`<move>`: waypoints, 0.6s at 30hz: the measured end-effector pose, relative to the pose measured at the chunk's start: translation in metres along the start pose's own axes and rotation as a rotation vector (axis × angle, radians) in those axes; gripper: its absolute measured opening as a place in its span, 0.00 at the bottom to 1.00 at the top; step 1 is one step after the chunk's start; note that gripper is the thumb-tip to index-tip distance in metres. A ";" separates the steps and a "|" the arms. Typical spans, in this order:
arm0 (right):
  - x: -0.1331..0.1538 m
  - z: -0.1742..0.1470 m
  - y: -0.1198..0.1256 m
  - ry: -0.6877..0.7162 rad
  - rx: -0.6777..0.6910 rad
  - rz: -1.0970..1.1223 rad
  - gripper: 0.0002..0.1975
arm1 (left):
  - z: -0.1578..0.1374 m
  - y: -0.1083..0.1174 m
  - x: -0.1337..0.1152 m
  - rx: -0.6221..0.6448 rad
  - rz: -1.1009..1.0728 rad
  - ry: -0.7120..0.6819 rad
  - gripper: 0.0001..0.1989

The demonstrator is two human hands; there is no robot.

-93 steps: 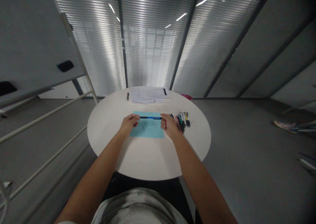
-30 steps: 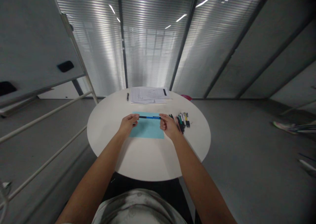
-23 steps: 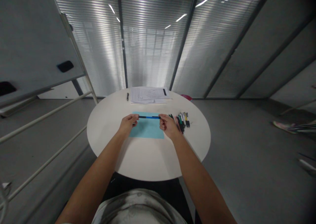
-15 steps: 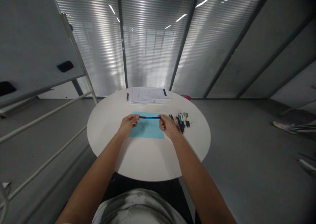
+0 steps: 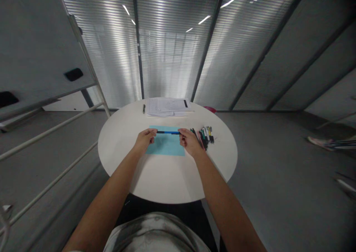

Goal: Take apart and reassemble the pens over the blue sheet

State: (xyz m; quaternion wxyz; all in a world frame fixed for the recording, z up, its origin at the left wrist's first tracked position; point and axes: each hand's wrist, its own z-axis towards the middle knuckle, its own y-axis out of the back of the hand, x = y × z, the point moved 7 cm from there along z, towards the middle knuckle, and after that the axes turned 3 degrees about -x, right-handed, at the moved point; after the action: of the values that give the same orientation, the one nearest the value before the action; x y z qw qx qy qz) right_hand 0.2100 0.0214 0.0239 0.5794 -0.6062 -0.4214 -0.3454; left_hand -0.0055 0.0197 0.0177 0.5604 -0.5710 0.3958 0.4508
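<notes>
A blue and black pen (image 5: 168,132) is stretched level between my two hands, above a light blue sheet of paper (image 5: 166,148). My left hand (image 5: 145,140) pinches its black left end. The right end is gripped by the fingertips of my right hand (image 5: 189,141). Just right of that hand lies a cluster of pens and markers (image 5: 205,135) in black, green, white, yellow and red, partly hidden by the hand. All this is on a round white table (image 5: 167,185).
Printed papers (image 5: 167,106) lie at the table's far side, with a dark pen (image 5: 144,109) left of them. A whiteboard on a white metal frame (image 5: 55,124) stands at left. Behind the table's far right edge shows a pink object (image 5: 210,109). A person's shoe (image 5: 319,142) appears at far right.
</notes>
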 end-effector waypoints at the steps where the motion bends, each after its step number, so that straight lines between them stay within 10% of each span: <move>1: 0.000 0.000 0.000 0.007 -0.002 -0.013 0.14 | 0.001 0.000 0.001 -0.001 0.000 0.001 0.17; 18: -0.015 0.003 -0.003 -0.056 0.065 -0.169 0.14 | -0.002 -0.004 -0.003 0.024 0.042 -0.009 0.15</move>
State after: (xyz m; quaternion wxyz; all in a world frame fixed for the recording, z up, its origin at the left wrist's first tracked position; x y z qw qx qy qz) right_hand 0.2007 0.0231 0.0117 0.5555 -0.5588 -0.4982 -0.3620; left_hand -0.0019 0.0173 0.0218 0.5592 -0.5539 0.4108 0.4602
